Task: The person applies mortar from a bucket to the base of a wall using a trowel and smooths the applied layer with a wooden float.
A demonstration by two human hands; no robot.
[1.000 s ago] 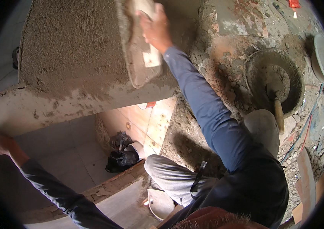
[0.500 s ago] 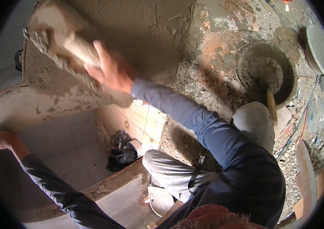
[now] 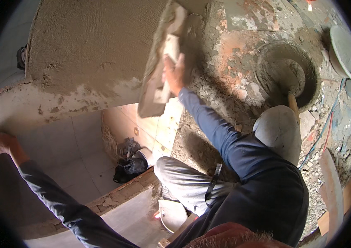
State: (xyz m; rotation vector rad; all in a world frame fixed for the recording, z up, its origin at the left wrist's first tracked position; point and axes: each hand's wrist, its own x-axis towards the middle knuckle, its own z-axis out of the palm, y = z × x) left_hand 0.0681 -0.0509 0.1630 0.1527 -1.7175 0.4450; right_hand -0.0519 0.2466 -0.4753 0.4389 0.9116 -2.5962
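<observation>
My right hand (image 3: 174, 75) grips the handle of a long wooden plastering float (image 3: 159, 82), smeared with grey mortar along its edge. The float stands at a slant over the right edge of the wet mortar surface (image 3: 97, 37), its lower end over the tiled recess. Whether its face touches the mortar I cannot tell. Far to the left, my left hand (image 3: 1, 143) has its fingers curled beside the pale ledge (image 3: 72, 95), in shadow. What those fingers hold, if anything, is hidden.
A black mortar tub (image 3: 314, 89) holds mortar and a wooden-handled trowel (image 3: 293, 101). Beyond it stands a pale basin (image 3: 345, 53). Rubble (image 3: 237, 82) covers the floor there. Black bags (image 3: 130, 169) lie in the tiled recess. Boards (image 3: 331, 186) and cables (image 3: 328, 130) are at right.
My right hand has swept the float rightward across the mortar, turning it from a slant to nearly upright in the picture. The left hand has barely moved.
</observation>
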